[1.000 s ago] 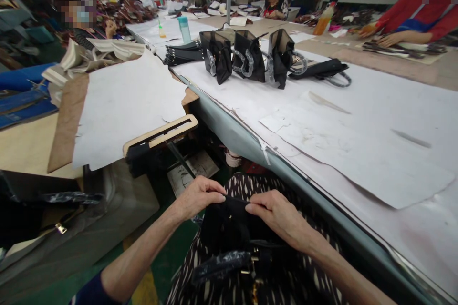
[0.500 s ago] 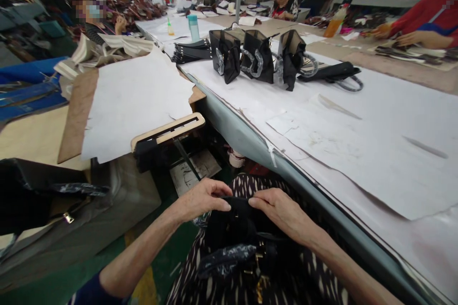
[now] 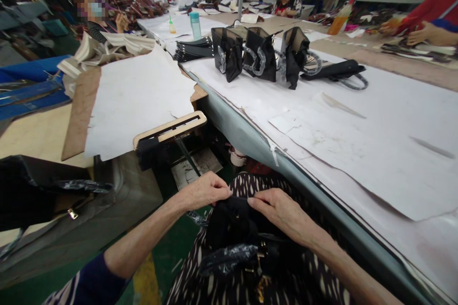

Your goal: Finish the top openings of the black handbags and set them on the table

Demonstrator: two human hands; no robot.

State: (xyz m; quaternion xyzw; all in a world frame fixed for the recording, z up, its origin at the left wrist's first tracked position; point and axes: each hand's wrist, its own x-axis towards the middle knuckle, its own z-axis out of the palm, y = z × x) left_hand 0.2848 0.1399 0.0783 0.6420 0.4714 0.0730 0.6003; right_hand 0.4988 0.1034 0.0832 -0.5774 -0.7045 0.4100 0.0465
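A black handbag [image 3: 232, 226] rests on my lap, over patterned clothing. Its handle [image 3: 229, 258] is wrapped in clear plastic, and gold-coloured fittings show below it. My left hand [image 3: 209, 189] pinches the bag's upper edge between thumb and fingers. A short way to the right, my right hand [image 3: 277, 207] grips the same edge, thumb on the near side. The fingertips beyond the edge are partly hidden.
Several black handbags [image 3: 259, 55] stand on the white-covered table [image 3: 358, 152] ahead. A slotted wooden frame [image 3: 170, 129] juts out at left. Another black bag [image 3: 28, 195] lies far left. Co-workers sit around, one in a red sleeve [image 3: 429, 7].
My left thumb and fingers have come together on the bag's edge, where they were apart before. The right hand has hardly moved. The view has shifted slightly.
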